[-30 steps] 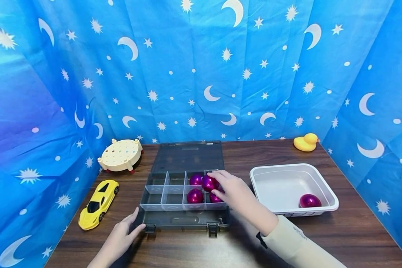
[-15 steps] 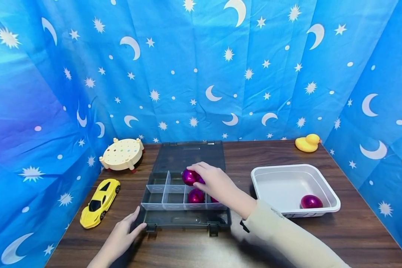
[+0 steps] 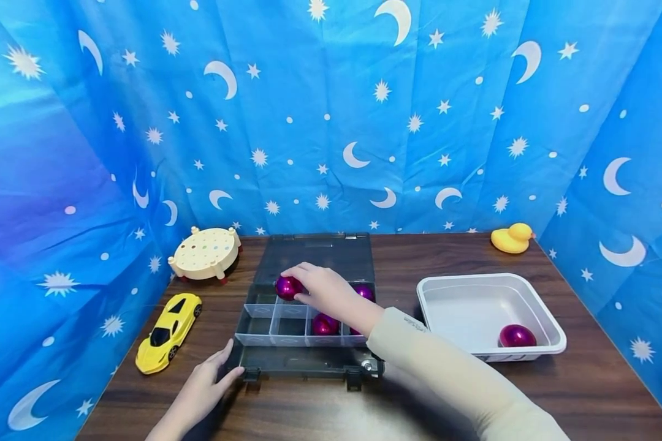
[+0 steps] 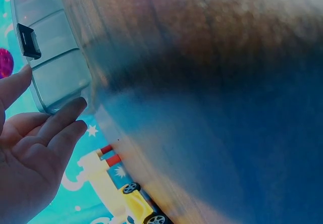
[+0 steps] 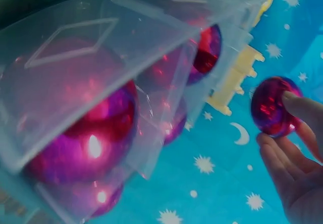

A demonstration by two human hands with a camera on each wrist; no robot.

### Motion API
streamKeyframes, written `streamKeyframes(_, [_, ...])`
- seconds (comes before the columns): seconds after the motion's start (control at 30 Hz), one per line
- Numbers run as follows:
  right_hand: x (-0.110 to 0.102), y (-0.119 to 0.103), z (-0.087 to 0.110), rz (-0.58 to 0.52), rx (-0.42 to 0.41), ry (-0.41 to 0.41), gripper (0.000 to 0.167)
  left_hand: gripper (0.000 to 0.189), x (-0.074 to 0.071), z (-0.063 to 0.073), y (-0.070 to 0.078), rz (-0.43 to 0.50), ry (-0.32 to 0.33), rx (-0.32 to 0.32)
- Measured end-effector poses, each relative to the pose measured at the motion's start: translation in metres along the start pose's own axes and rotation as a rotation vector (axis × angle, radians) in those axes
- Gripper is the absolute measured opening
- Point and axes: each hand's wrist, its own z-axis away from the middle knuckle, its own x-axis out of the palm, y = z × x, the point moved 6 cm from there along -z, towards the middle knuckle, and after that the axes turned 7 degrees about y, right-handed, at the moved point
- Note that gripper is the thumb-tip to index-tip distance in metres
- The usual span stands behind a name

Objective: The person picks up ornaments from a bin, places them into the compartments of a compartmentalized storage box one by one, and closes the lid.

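box (image 3: 298,361) in all three views

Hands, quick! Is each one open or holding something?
Left hand: open, touching the box at its near left corner.
Right hand: holding a shiny purple ball.

Free lane between car (image 3: 168,334) and case (image 3: 298,360); dividers (image 3: 259,310) obstruct

A long, loose sleeve of cream-beige fabric (image 3: 447,376) is worn on the right arm, softly creased lower down, with small dark markings (image 3: 415,324), too small to read, near its plain cuff (image 3: 380,329). The right hand (image 3: 328,293) and left hand (image 3: 203,386) are bare, with slim fingers (image 4: 64,117).
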Motion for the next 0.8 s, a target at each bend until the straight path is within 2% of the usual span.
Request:
streamKeyframes(0.13, [0.014,0.001,-0.007,-0.023,0.013,0.009,0.052,0.07,0.001,0.001,-0.001,-0.003,-0.011,-0.01])
streamKeyframes(0.4, [0.039,-0.003,-0.027,0.058,0.018,-0.071,0.049,0.07,-0.001,0.0,-0.002,0.007,0.0,0.0])
streamKeyframes(0.8, [0.07,-0.004,-0.042,0.094,0.111,-0.115,0.046,0.075,0.0,0.0,-0.001,0.01,0.007,0.007])
